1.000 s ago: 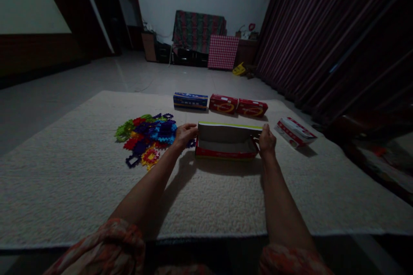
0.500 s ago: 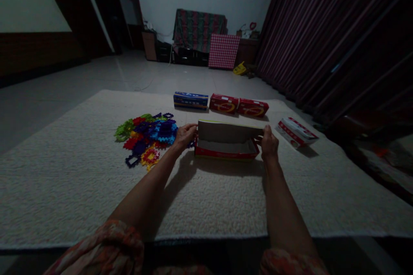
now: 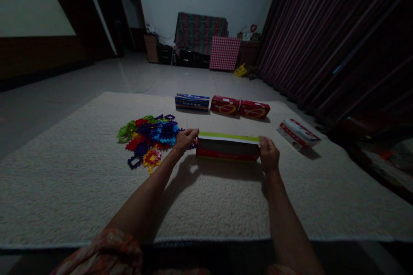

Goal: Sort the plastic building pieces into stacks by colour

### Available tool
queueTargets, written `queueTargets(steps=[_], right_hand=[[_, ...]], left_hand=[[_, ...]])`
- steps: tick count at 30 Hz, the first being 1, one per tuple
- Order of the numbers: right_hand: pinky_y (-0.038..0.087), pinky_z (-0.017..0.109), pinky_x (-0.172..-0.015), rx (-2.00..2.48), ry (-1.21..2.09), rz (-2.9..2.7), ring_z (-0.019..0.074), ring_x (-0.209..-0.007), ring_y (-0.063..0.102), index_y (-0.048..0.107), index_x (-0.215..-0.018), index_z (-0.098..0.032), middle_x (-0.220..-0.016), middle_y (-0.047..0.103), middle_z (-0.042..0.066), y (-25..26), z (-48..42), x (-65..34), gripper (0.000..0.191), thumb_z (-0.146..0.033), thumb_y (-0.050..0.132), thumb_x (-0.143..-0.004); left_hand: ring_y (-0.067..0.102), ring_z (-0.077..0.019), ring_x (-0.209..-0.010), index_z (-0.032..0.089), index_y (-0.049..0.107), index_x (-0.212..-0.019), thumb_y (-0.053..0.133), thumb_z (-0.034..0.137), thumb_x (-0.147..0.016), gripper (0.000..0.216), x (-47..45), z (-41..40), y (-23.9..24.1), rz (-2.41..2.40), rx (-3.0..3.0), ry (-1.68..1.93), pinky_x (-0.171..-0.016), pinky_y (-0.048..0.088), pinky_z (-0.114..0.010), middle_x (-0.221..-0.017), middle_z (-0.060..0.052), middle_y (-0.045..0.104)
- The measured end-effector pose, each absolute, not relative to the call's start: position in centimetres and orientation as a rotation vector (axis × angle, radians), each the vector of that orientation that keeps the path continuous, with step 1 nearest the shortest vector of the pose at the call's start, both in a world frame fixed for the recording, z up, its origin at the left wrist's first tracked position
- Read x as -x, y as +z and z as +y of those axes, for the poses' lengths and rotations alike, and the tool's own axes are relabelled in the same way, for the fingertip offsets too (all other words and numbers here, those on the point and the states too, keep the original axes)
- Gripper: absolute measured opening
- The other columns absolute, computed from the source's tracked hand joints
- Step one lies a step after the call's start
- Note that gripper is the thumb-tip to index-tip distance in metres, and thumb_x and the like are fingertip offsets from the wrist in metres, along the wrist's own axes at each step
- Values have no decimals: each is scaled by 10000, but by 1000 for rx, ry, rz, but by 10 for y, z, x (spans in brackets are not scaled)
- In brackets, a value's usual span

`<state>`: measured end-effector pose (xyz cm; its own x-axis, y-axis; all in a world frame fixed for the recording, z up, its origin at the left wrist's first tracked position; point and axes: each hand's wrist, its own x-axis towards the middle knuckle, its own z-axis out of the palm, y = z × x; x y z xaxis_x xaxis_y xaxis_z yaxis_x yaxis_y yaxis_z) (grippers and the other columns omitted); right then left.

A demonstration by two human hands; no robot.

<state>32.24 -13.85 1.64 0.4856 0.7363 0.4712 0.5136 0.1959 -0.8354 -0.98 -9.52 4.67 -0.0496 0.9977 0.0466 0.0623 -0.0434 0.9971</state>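
Note:
A red cardboard box (image 3: pixel 226 153) stands on the pale quilted cloth (image 3: pixel 206 206) in front of me. Its hinged lid (image 3: pixel 228 136), with a lime-green and white edge, is tilted down towards me over a dark gap. My left hand (image 3: pixel 186 140) pinches the lid's left end, and my right hand (image 3: pixel 269 153) grips its right end. Some fingertips are hidden behind the lid. Just left of my left hand lies a pile of colourful plastic interlocking pieces (image 3: pixel 151 135), in blue, red, green, yellow and purple.
Beyond the open box stand a blue box (image 3: pixel 192 102) and two red boxes, one on the left (image 3: pixel 225 105) and one on the right (image 3: pixel 254 109). A red-and-white box (image 3: pixel 299 133) sits to the right. Further back are a checked cloth (image 3: pixel 225 53) and dark curtains (image 3: pixel 309 30).
Both hands have swung the lid from upright down towards me, so the box's pale inside is now mostly covered. The view has shifted slightly.

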Motion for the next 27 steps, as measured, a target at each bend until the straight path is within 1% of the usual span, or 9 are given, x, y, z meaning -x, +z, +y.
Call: queueTargets(steps=[2, 5, 8, 11, 13, 15, 18, 22, 27], right_hand=[[511, 449, -928, 1475, 213, -1127, 285, -1001, 649, 726, -1027, -156, -1089, 724, 146, 14, -140, -319, 586, -670, 521, -834], [526, 440, -895, 1472, 198, -1112, 282, -989, 649, 724, -998, -160, -1073, 723, 148, 11, -141, -314, 545, -641, 537, -821], [538, 419, -853, 1458, 175, -1111, 272, -978, 649, 726, -1000, -171, -1079, 722, 145, 11, -140, -311, 522, -624, 540, -821], [537, 420, -853, 1457, 152, -1115, 270, -979, 648, 728, -1004, -175, -1071, 720, 143, 13, -138, -310, 512, -617, 536, -831], [536, 426, -856, 1460, 141, -1122, 271, -979, 648, 728, -1009, -170, -1061, 717, 145, 12, -138, -311, 518, -617, 533, -836], [538, 427, -851, 1460, 129, -1128, 271, -976, 648, 728, -1014, -163, -1055, 712, 148, 11, -138, -311, 527, -618, 532, -835], [540, 418, -841, 1456, 114, -1130, 264, -963, 647, 727, -1021, -168, -1048, 705, 137, 8, -138, -312, 513, -612, 545, -838], [546, 396, -818, 1445, 86, -1153, 245, -931, 646, 722, -1016, -185, -1023, 695, 114, 5, -138, -313, 474, -598, 554, -857], [557, 373, -761, 1438, 44, -1189, 233, -891, 647, 712, -1004, -176, -996, 684, 110, 0, -137, -317, 455, -580, 565, -855]], left_hand=[[619, -137, -572, 126, 749, -861, 751, 640, -663, 551, 11, -95, 42, 1262, -1280, 1264, -474, 449, -216, -717, -43, 718], [630, -140, -587, 117, 760, -927, 727, 618, -704, 549, 11, -96, 34, 1244, -1322, 1280, -506, 474, -222, -737, -48, 731], [641, -138, -600, 125, 764, -997, 660, 576, -794, 506, 10, -97, 28, 1200, -1422, 1339, -548, 503, -232, -812, -56, 753], [643, -136, -603, 139, 769, -1044, 574, 505, -889, 443, 10, -97, 23, 1189, -1607, 1396, -570, 512, -240, -891, -67, 769], [667, -152, -660, 149, 775, -1037, 541, 458, -924, 404, 11, -96, 20, 1202, -1755, 1438, -619, 531, -253, -931, -77, 776], [698, -181, -775, 166, 777, -1027, 519, 425, -947, 375, 13, -95, 16, 1220, -1906, 1486, -707, 551, -273, -959, -85, 780], [708, -197, -888, 184, 765, -1031, 460, 405, -988, 379, 14, -92, 12, 1244, -2110, 1508, -800, 552, -291, -971, -88, 780], [711, -191, -889, 184, 738, -1050, 381, 406, -1031, 421, 14, -89, 7, 1279, -2272, 1506, -801, 547, -287, -969, -91, 772], [716, -189, -884, 172, 712, -1057, 340, 397, -1048, 435, 12, -87, 1, 1290, -2352, 1547, -802, 548, -284, -949, -95, 764]])
